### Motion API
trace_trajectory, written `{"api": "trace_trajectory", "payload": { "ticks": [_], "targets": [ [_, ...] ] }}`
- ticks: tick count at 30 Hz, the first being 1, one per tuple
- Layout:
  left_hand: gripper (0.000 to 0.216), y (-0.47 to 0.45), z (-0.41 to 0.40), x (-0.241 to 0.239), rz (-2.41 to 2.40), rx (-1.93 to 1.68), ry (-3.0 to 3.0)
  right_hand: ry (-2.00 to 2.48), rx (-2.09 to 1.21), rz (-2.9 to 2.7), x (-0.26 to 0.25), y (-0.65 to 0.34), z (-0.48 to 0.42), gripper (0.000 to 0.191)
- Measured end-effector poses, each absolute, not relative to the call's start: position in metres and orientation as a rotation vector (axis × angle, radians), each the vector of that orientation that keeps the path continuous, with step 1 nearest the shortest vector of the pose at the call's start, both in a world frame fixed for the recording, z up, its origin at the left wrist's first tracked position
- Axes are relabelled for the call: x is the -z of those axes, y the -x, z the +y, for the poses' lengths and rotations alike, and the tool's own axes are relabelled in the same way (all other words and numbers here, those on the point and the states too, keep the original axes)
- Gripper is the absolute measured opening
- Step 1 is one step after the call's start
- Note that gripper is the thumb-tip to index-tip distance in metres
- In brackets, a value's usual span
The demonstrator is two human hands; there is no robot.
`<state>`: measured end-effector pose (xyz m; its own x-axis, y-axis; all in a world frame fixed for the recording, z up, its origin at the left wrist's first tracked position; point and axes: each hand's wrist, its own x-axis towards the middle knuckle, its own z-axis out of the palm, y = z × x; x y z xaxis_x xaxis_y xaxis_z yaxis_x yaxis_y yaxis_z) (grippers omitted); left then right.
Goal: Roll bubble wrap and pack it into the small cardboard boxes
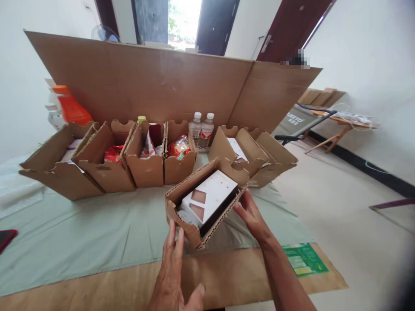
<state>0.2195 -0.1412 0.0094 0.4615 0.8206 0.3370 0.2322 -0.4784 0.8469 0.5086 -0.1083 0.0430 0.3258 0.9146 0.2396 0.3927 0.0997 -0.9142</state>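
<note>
In front of me a small open cardboard box (183, 222) sits askew on the green cloth. Inside it lies a white box with brown squares (210, 194), with something grey and clear plastic-like beside it. My right hand (251, 216) grips the cardboard box's right side, thumb at the upper edge and the other fingers partly hidden behind the wall. My left hand (171, 263) is open, its fingers stretched out against the near end of the box and its thumb apart.
A row of cardboard bins (147, 170) holding red packets stands behind, with more bins (275, 155) at right. Two water bottles (205, 131) and an orange bottle (73, 108) stand before a tall cardboard panel (155, 82). A dark red-edged object (7, 237) lies at far left.
</note>
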Motion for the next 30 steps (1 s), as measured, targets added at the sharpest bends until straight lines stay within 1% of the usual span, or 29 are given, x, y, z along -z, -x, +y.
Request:
{"api": "trace_trajectory", "payload": {
  "ticks": [4,8,10,13,18,20,24,27,30],
  "targets": [
    [0.117,-0.230,-0.153,0.006,0.920,-0.978,-2.026,1.473,-0.538,-1.198,-0.040,-0.504,-0.087,0.089],
    [0.123,-0.239,-0.156,0.013,0.907,-0.996,-2.068,1.486,-0.473,-1.159,-0.033,-0.496,-0.064,0.091],
    [0.121,-0.243,-0.156,0.014,0.927,-0.996,-2.098,1.490,-0.448,-1.152,-0.034,-0.494,-0.056,0.092],
    [0.116,-0.246,-0.156,0.014,0.936,-1.000,-2.119,1.523,-0.416,-1.134,-0.040,-0.488,-0.053,0.088],
    [0.123,-0.250,-0.158,0.010,0.847,-0.926,-1.986,1.631,-0.320,-1.143,-0.051,-0.479,-0.064,0.071],
    [0.122,-0.256,-0.158,0.006,0.827,-0.882,-1.937,1.566,-0.364,-1.117,-0.050,-0.480,-0.069,0.067],
    [0.114,-0.277,-0.157,-0.002,0.806,-0.874,-1.907,1.387,-0.469,-1.034,-0.035,-0.490,-0.076,0.070],
    [0.103,-0.301,-0.148,-0.005,0.785,-0.922,-1.928,1.375,-0.486,-0.935,-0.016,-0.496,-0.079,0.072],
    [0.099,-0.329,-0.127,-0.003,0.777,-0.969,-1.937,1.401,-0.486,-0.772,0.003,-0.498,-0.079,0.074]
  ]
}}
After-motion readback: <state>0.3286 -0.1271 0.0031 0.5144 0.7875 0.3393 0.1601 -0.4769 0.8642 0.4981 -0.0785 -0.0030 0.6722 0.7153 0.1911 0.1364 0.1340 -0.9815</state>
